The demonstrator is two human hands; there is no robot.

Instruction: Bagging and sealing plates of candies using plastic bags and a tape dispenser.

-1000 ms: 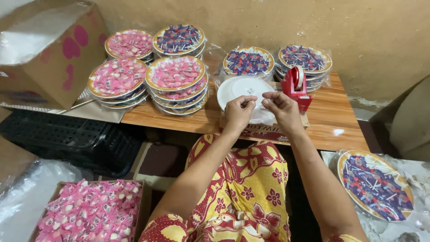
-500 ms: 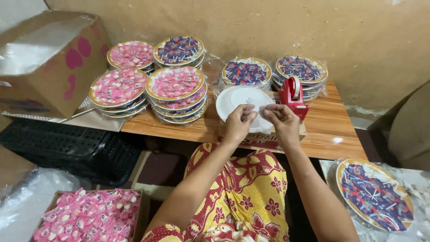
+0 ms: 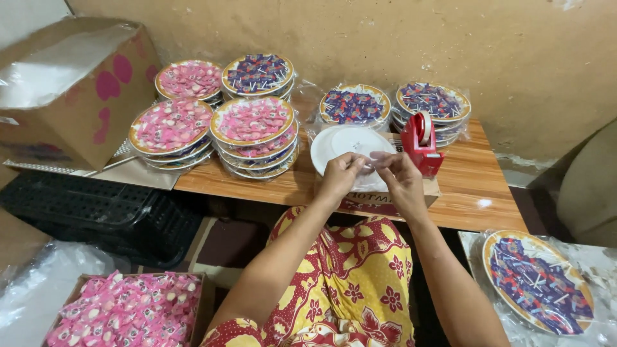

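Note:
My left hand (image 3: 340,175) and my right hand (image 3: 398,177) are close together above a small cardboard box (image 3: 385,194) at the table's front. Both pinch a clear plastic bag (image 3: 371,168) between fingertips. A stack of white plates (image 3: 344,142) lies on the box just beyond the hands. A red tape dispenser (image 3: 421,141) stands right of the plates, next to my right hand.
Wrapped plates of pink candy (image 3: 254,125) and blue candy (image 3: 351,103) are stacked on the wooden table (image 3: 479,193). A big cardboard box (image 3: 71,83) sits left, a box of pink candies (image 3: 125,308) at lower left, one wrapped blue plate (image 3: 536,279) lower right.
My hands have come closer together on the clear bag and shifted slightly toward me. The camera view dropped a little.

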